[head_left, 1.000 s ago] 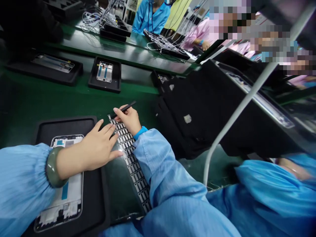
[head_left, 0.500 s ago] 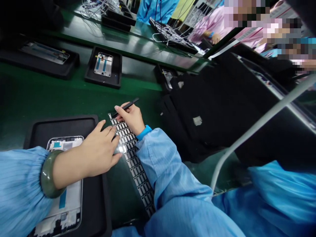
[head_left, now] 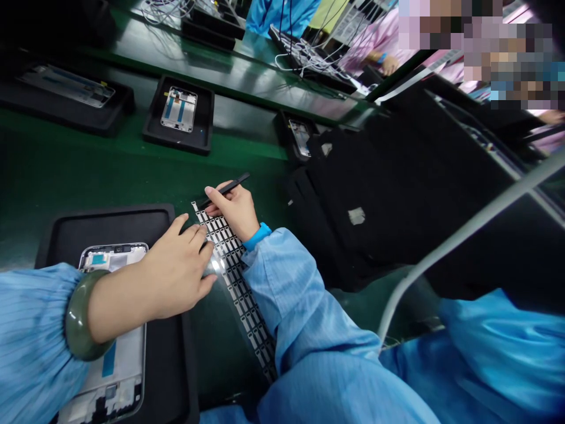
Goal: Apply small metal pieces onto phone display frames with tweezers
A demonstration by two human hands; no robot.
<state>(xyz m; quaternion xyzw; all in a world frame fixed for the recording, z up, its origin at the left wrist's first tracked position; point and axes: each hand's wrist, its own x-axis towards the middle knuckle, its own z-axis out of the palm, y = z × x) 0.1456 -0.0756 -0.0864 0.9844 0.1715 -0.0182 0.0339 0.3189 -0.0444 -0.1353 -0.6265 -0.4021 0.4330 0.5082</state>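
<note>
My right hand (head_left: 233, 211) is shut on a pair of slim black tweezers (head_left: 229, 187), their tips pointing up and to the right. It rests at the top of a long strip of small black-and-white pads (head_left: 233, 272). My left hand (head_left: 174, 274) is curled with nothing in it, its fingertips on the strip. That forearm, with a green stone bangle (head_left: 77, 318), lies across a phone frame (head_left: 112, 257) in a black tray (head_left: 103, 219). My arm hides most of the frame.
Several black trays with phone frames stand on the green bench beyond. A black cloth bundle (head_left: 375, 200) lies to the right, with a pale curved tube (head_left: 468, 235) over it. Co-workers in blue and pink sit behind a far bench with white cables (head_left: 304, 58).
The whole view has shifted slightly as my head moved. My left fingers have curled closer to the strip, and the bangle arm has slid slightly left. The right hand still holds the tweezers.
</note>
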